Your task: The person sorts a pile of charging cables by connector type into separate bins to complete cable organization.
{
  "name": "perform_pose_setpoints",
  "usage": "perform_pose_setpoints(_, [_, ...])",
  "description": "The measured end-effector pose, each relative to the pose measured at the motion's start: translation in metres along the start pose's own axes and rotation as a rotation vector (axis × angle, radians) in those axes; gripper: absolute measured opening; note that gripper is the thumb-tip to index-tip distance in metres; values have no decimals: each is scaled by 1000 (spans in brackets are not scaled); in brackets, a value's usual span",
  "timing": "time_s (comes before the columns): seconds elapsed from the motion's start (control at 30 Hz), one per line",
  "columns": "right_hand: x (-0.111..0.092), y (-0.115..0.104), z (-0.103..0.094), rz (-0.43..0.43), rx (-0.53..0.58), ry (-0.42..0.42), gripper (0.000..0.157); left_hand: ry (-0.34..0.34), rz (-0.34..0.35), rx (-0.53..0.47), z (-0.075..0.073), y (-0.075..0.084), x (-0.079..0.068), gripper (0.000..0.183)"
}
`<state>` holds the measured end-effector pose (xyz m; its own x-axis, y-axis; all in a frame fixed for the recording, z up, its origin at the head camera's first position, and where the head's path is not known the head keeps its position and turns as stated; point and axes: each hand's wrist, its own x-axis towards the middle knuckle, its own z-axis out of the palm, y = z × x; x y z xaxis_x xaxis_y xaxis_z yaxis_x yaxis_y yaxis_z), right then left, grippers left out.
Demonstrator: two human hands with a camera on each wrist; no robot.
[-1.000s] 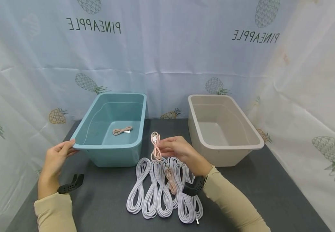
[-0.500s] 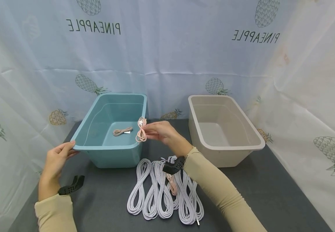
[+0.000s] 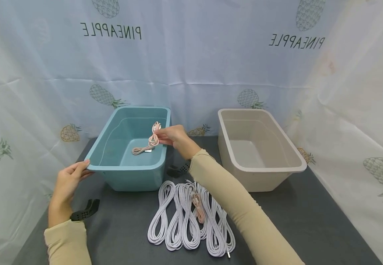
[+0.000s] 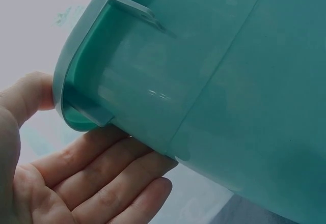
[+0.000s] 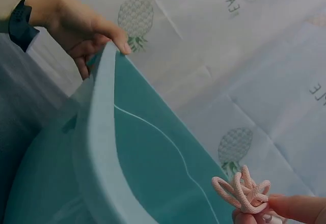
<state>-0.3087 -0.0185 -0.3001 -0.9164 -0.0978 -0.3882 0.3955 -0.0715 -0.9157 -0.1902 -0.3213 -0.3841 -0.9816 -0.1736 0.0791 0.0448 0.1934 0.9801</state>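
Note:
Between thumb and fingertips, my right hand (image 3: 178, 139) pinches a coiled pink charging cable (image 3: 153, 139) over the right side of the blue bin (image 3: 126, 168). Its loops stand up above the fingertips in the right wrist view. Another coiled cable, tan-pink (image 3: 139, 150), lies on the bin's floor, partly overlapped by the held one in the head view. My left hand (image 3: 68, 183) grips the bin's near left corner, the thumb on the rim and the fingers (image 4: 107, 173) underneath against the outer wall.
Several coiled white cables (image 3: 158, 224) lie on the dark table (image 3: 121, 228) in front of the bins, with one pink cable (image 3: 198, 208) among them. A beige bin (image 3: 261, 169) stands at right. A pineapple-print curtain (image 3: 194, 55) hangs behind.
My right hand has carried the pink cable left and away from me, from above the white coils to over the blue bin. My left hand has stayed at the bin's corner.

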Motion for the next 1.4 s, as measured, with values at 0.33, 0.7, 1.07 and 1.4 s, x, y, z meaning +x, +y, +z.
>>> perform_pose_setpoints(0.33, [11,2,2,-25,7,-63,51,-12,36,-92,1,-1,0,23])
perform_pose_setpoints(0.7, [-8,15,-20,-56,73,-130,27,4,16,-20,2,-1,0,21])
perform_pose_setpoints(1.07, [-34,34,-42,-67,34,-174,29,17,-20,16,0,-1,0,22])
perform_pose_setpoints(1.4, [-53,54,-59,-52,8,-189,29,13,-55,90,1,-1,1,15])
